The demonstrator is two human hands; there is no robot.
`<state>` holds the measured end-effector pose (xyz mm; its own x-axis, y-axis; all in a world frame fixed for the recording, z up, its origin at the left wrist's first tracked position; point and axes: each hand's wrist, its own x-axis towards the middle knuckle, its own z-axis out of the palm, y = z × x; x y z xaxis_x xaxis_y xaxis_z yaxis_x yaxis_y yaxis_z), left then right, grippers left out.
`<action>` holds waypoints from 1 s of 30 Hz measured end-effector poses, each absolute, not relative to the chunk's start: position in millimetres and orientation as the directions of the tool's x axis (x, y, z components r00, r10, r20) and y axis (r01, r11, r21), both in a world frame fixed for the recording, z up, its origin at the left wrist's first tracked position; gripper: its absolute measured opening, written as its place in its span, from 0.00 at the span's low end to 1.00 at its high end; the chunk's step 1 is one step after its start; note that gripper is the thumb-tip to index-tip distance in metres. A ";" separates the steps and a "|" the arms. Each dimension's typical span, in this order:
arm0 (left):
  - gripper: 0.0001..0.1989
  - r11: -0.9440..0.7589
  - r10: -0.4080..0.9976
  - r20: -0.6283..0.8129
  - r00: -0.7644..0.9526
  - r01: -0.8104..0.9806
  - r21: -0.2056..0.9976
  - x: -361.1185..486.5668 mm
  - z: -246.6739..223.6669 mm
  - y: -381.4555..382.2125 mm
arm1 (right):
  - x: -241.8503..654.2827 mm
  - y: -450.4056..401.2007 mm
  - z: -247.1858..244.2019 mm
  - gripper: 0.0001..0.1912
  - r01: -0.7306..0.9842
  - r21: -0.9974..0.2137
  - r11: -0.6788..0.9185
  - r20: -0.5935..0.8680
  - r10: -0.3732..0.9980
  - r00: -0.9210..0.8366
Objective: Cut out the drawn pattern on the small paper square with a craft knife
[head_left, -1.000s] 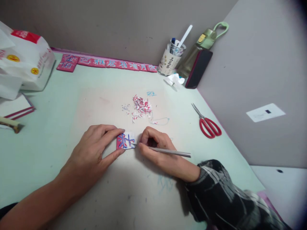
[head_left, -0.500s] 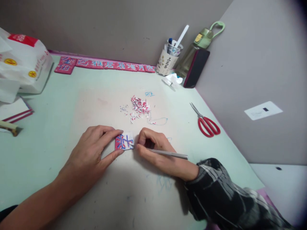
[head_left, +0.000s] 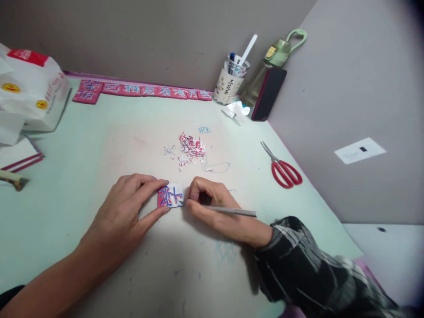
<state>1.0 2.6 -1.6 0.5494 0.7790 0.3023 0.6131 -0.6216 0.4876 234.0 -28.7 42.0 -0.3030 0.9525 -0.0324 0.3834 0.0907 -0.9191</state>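
Note:
Flat on the worktop lies a small square carved rubber block (head_left: 170, 196), pink on its left part and white on its right, marked with a blue-outlined character. My left hand (head_left: 132, 203) pins it, forefinger on the upper edge and thumb on the lower. In a pen-like grip, my right hand (head_left: 215, 205) holds a slim silver craft knife (head_left: 238, 212). The knife's tip is at the block's right side, mostly hidden by my fingers. Beyond the block is a heap of pink and white shavings (head_left: 192, 146).
Several pink character tiles (head_left: 149, 90) line the back edge. A pen jar (head_left: 228, 84), crumpled tissue (head_left: 236, 110), green bottle (head_left: 258, 79) and phone (head_left: 269, 95) stand at the back right. Red-handled scissors (head_left: 285, 172) lie right; a white packet (head_left: 36, 95) sits left.
The whole view has shifted slightly to the left. Both hands, the block and the knife keep almost the same positions relative to each other.

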 end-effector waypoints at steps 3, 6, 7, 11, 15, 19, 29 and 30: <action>0.18 -0.617 0.783 0.300 0.545 0.612 0.495 1.4 -1.2 2.0 | 234.4 -28.8 41.9 0.10 0.380 -0.921 0.086 -0.038 0.951 -0.306; 0.19 -0.601 0.793 0.280 0.541 0.620 0.505 1.4 -1.1 1.5 | 234.8 -28.8 42.6 0.10 0.377 -0.923 0.079 -0.046 0.949 -0.312; 0.19 -0.596 0.796 0.275 0.539 0.622 0.508 1.4 -1.1 1.5 | 235.0 -28.8 42.9 0.10 0.376 -0.923 0.076 -0.050 0.948 -0.313; 0.18 -0.588 0.802 0.272 0.531 0.624 0.515 1.4 -0.9 1.7 | 235.3 -28.9 43.5 0.10 0.373 -0.925 0.070 -0.055 0.948 -0.315; 0.17 -0.572 0.813 0.267 0.518 0.626 0.529 1.9 -0.1 1.8 | 235.2 -28.8 44.5 0.10 0.371 -0.926 0.069 -0.058 0.946 -0.320; 0.17 -0.543 0.830 0.238 0.504 0.635 0.549 2.6 0.7 1.2 | 235.2 -28.9 45.4 0.10 0.382 -0.921 0.069 -0.061 0.946 -0.319; 0.18 -0.571 0.813 0.254 0.524 0.633 0.523 0.6 0.4 0.7 | 235.9 -29.8 42.9 0.10 0.366 -0.928 0.065 -0.060 0.946 -0.320; 0.18 -0.570 0.813 0.251 0.525 0.633 0.523 0.5 0.2 0.7 | 235.8 -29.9 43.1 0.10 0.365 -0.929 0.064 -0.060 0.946 -0.319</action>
<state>0.5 0.7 0.2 0.5247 0.8134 0.2513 0.6334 -0.5702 0.5231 235.8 -29.9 43.1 -0.3194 0.9457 -0.0604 0.3646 0.0638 -0.9290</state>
